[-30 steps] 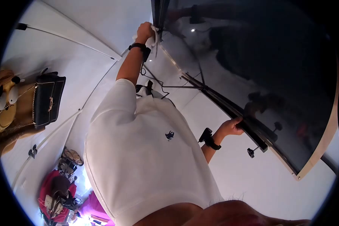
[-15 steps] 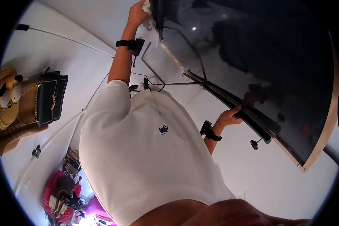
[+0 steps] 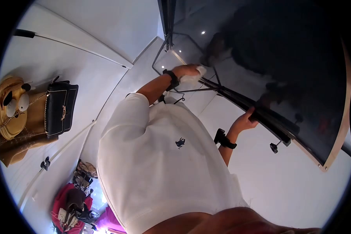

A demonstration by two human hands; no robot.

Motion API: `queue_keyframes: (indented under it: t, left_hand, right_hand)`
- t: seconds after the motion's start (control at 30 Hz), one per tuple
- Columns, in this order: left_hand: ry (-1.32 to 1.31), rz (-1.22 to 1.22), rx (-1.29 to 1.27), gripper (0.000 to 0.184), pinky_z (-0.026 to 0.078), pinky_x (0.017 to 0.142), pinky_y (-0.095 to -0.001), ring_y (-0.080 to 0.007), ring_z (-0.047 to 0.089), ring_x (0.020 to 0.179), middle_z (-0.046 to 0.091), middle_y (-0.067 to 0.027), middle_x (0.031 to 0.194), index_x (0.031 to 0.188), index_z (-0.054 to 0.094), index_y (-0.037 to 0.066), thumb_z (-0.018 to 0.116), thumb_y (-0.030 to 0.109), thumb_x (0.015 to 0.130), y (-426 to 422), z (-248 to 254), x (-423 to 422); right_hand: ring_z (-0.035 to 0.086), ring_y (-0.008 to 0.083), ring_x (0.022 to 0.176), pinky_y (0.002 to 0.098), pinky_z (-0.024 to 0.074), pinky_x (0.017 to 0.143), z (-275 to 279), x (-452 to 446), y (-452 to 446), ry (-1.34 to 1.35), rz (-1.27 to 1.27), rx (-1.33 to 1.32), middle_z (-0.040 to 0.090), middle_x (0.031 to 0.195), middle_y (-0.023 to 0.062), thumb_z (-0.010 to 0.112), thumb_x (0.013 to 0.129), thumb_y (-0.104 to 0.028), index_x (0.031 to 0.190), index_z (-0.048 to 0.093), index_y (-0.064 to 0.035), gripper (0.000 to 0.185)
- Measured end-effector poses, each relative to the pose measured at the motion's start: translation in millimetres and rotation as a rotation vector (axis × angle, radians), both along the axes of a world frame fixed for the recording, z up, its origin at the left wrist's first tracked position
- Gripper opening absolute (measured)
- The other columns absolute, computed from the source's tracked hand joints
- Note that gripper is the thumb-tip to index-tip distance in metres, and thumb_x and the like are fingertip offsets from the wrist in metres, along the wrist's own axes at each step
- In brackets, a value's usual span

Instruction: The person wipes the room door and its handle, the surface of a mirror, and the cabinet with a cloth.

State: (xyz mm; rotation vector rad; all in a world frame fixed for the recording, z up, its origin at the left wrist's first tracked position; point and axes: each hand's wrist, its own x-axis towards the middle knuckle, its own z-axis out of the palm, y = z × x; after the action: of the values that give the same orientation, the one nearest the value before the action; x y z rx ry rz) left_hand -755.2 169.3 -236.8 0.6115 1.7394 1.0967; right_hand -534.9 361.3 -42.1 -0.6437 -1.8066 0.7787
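My left hand (image 3: 188,71) is closed on a white cloth (image 3: 195,75), close to the lower left edge of a large dark glossy panel (image 3: 284,54) with a pale rim. With its thumb over the edge, my right hand (image 3: 245,121) grips a black bar (image 3: 234,100) that runs along the panel. A black knob (image 3: 274,148) sticks out near the bar's lower end. Both wrists wear black straps with small devices. Reflections show in the panel.
A black bag (image 3: 61,109) and a yellow-brown bag (image 3: 11,113) hang at the left. A white rail (image 3: 62,146) runs beside them. Pink and dark items (image 3: 72,206) are at the lower left. Thin dark metal legs (image 3: 158,52) stand beyond my left hand.
My left hand has moved down and right with the cloth, from beside the upper black post to the panel's lower left edge. My right hand stays on the bar.
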Motion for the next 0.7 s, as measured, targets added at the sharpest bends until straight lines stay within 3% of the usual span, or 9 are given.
queue_keyframes:
  t: [0.1, 0.2, 0.3, 0.33, 0.43, 0.5, 0.57, 0.63, 0.7]
  left_hand:
    - [-0.065, -0.189, 0.205, 0.057, 0.049, 0.094, -0.036, -0.0256, 0.063, 0.108, 0.066, -0.0118, 0.123, 0.139, 0.052, 0.009, 0.055, 0.038, 0.09, 27.9, -27.2, 34.1]
    - [-0.228, -0.3, 0.287, 0.064, 0.042, 0.103, -0.0344, -0.0231, 0.057, 0.117, 0.061, -0.0108, 0.131, 0.147, 0.044, 0.008, 0.048, 0.045, 0.095, 28.1, -25.0, 59.4]
    - [-0.153, -0.464, 0.309, 0.07, 0.035, 0.109, -0.0335, -0.0222, 0.05, 0.126, 0.055, -0.011, 0.14, 0.152, 0.036, 0.008, 0.044, 0.051, 0.097, 49.0, 46.6, 73.1]
    - [-0.047, -0.526, 0.322, 0.066, 0.033, 0.111, -0.0331, -0.0199, 0.045, 0.13, 0.047, -0.0102, 0.148, 0.153, 0.033, 0.008, 0.036, 0.049, 0.101, 55.0, 67.9, 75.5]
    - [0.148, -0.51, 0.508, 0.065, 0.035, 0.111, -0.0341, -0.0215, 0.046, 0.133, 0.049, -0.0115, 0.148, 0.153, 0.034, 0.008, 0.046, 0.043, 0.099, 70.1, 111.2, 92.6]
    - [0.067, -0.644, 0.325, 0.06, 0.047, 0.098, -0.0364, -0.0248, 0.058, 0.119, 0.059, -0.0129, 0.134, 0.144, 0.043, 0.005, 0.065, 0.018, 0.089, 81.0, 142.8, 96.9]
    - [0.165, -0.872, 0.142, 0.053, 0.049, 0.093, -0.0379, -0.0245, 0.062, 0.108, 0.065, -0.0146, 0.121, 0.136, 0.05, 0.001, 0.066, 0.017, 0.088, 89.8, 133.0, 98.2]
    - [0.176, -0.984, 0.351, 0.048, 0.052, 0.085, -0.0378, -0.0247, 0.065, 0.096, 0.068, -0.0157, 0.111, 0.13, 0.055, -0.001, 0.065, 0.02, 0.087, 119.0, 31.3, 98.5]
    - [0.31, -0.928, 0.206, 0.047, 0.053, 0.08, -0.0372, -0.0249, 0.066, 0.09, 0.069, -0.0158, 0.109, 0.128, 0.057, -0.001, 0.062, 0.021, 0.088, 108.2, 67.2, 89.6]
  right_hand:
    - [0.053, 0.0101, 0.07, 0.0249, 0.0431, 0.064, -5.0, 7.0, -5.9, 0.061, -0.006, -0.145, 0.064, 0.082, 0.0047, 0.07, 0.094, -0.015, 0.088, 0.064, 0.0039, 0.021]
    - [0.029, 0.0069, 0.06, 0.0265, 0.0283, 0.052, -37.7, 33.8, 8.5, -0.377, 0.142, -0.187, 0.035, 0.062, -0.0045, 0.065, 0.096, -0.008, 0.06, 0.03, -0.0041, 0.05]
    - [0.052, 0.0086, 0.065, 0.0207, 0.0447, 0.062, -43.7, 52.4, 2.7, -0.546, 0.499, -0.347, 0.054, 0.073, -0.0004, 0.063, 0.091, 0.0, 0.089, 0.055, -0.0022, 0.009]
    - [0.058, 0.0095, 0.07, 0.0254, 0.0477, 0.061, -38.3, 53.1, -4.0, -0.541, 0.539, -0.431, 0.062, 0.076, 0.0017, 0.076, 0.085, -0.011, 0.094, 0.059, -0.0011, 0.022]
    - [0.062, 0.0117, 0.077, 0.0283, 0.0508, 0.065, -46.8, 60.4, -10.5, -0.592, 0.558, -0.369, 0.065, 0.085, 0.0051, 0.069, 0.087, -0.007, 0.115, 0.055, -0.0012, 0.032]
    - [0.066, 0.0147, 0.085, 0.031, 0.0532, 0.069, -70.8, 73.2, 7.6, -0.81, 0.574, -0.462, 0.069, 0.094, 0.0081, 0.066, 0.089, -0.007, 0.124, 0.055, -0.0001, 0.037]
    - [0.068, 0.0176, 0.087, 0.032, 0.054, 0.074, -133.5, 99.1, 37.6, -0.705, 0.606, -0.327, 0.071, 0.096, 0.0082, 0.065, 0.09, -0.006, 0.12, 0.059, 0.0011, 0.032]
    - [0.071, 0.0233, 0.092, 0.0347, 0.0543, 0.078, -117.3, 100.6, 34.6, -0.699, 0.54, -0.121, 0.073, 0.095, 0.0139, 0.066, 0.087, -0.004, 0.115, 0.059, 0.0046, 0.03]
    - [0.07, 0.0255, 0.091, 0.0344, 0.0535, 0.08, -79.9, 97.9, 24.1, -0.668, 0.423, -0.116, 0.071, 0.095, 0.0147, 0.066, 0.086, -0.003, 0.114, 0.059, 0.0045, 0.029]
